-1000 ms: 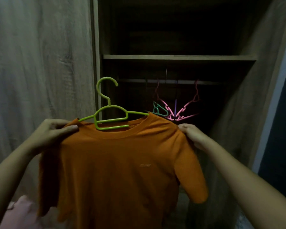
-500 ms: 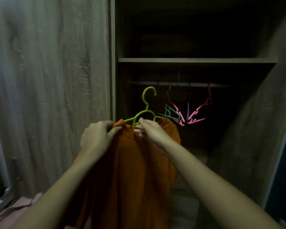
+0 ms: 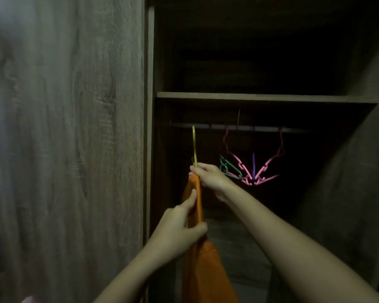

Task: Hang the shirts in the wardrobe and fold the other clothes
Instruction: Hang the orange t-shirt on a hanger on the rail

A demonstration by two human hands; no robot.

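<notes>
Orange cotton shirt (image 3: 202, 267) edge-on, on yellow-green plastic hanger (image 3: 194, 145); right hand (image 3: 208, 177) grip pinching hanger neck, left hand (image 3: 177, 228) grip clamped on shirt, below wardrobe rail (image 3: 239, 127).

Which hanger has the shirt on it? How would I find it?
Look into the open wardrobe, just below the rail under its shelf. At the left, the right hand holds up a yellow-green hanger, seen edge-on. It alone carries an orange shirt; the pink and green hangers hang bare.
</notes>
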